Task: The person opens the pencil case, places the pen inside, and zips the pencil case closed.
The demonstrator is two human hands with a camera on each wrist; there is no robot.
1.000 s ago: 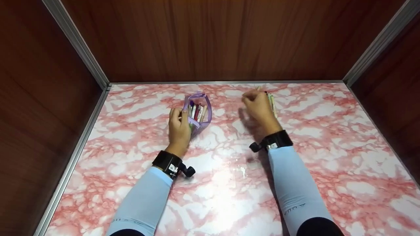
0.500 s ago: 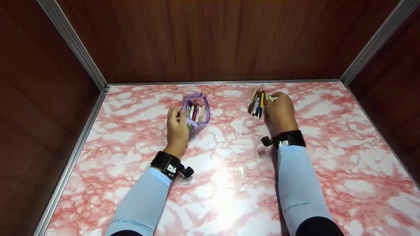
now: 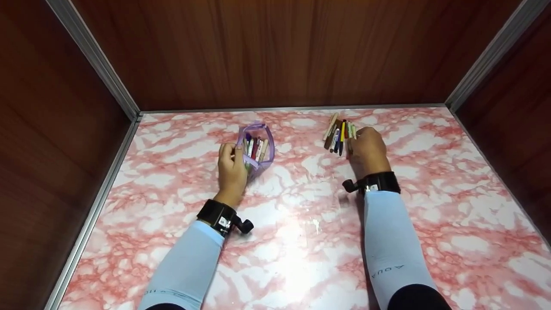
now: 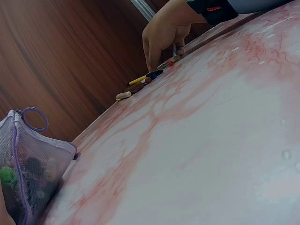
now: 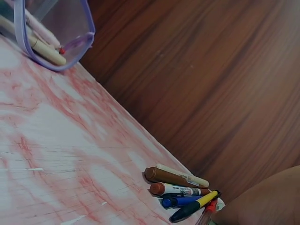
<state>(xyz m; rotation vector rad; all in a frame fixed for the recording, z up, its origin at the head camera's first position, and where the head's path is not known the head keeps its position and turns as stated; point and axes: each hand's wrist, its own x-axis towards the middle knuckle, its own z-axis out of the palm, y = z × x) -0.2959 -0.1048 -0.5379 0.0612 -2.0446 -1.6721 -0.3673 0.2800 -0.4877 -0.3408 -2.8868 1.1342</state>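
A purple-edged mesh pouch (image 3: 272, 148) lies tilted with its mouth open and several pens and markers (image 3: 257, 148) inside. My left hand (image 3: 232, 168) pinches its near left rim between thumb and fingers. In the left wrist view, the pouch (image 4: 42, 159) shows a zip and a loop. My right hand (image 3: 369, 148) reaches down at the right side of a loose row of markers, its fingertips among pale green ones (image 3: 351, 129). Whether it grips one is hidden. Beside it lie a yellow-and-black pen (image 5: 197, 206), a blue marker (image 5: 180, 201) and brown markers (image 5: 168, 178).
The pink-and-white marbled table (image 3: 292, 241) is bordered by a metal strip and dark wood panels (image 3: 275, 56) at the back and both sides. The loose markers lie close to the back panel.
My right hand has moved from above the loose markers to their right side, uncovering them, and has since dipped slightly lower. The left hand keeps holding the pouch, nearly still.
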